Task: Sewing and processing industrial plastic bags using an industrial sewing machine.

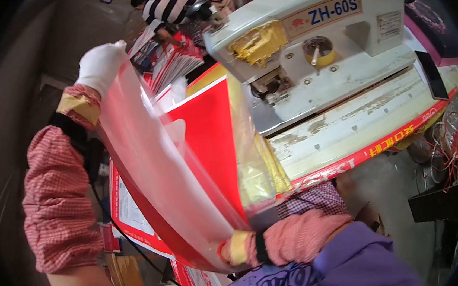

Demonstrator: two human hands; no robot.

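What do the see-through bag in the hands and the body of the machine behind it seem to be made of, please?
The bag looks like thin glossy plastic film: the red sheet shows through it, and it creases and catches glare. The machine body seems to be cream-painted metal, judging by its rigid cast shape and worn, chipped base; this is less certain.

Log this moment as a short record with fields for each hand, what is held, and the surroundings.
left hand: white-gloved left hand grips the upper end of the clear plastic sleeve
right hand: right hand mostly hidden behind the sleeve's lower end, appears to hold it
held item: sleeve tilted, red sheet inside
machine: cream machine on a worn table
nearby: stack of red-and-white sheets; another person's striped sleeve
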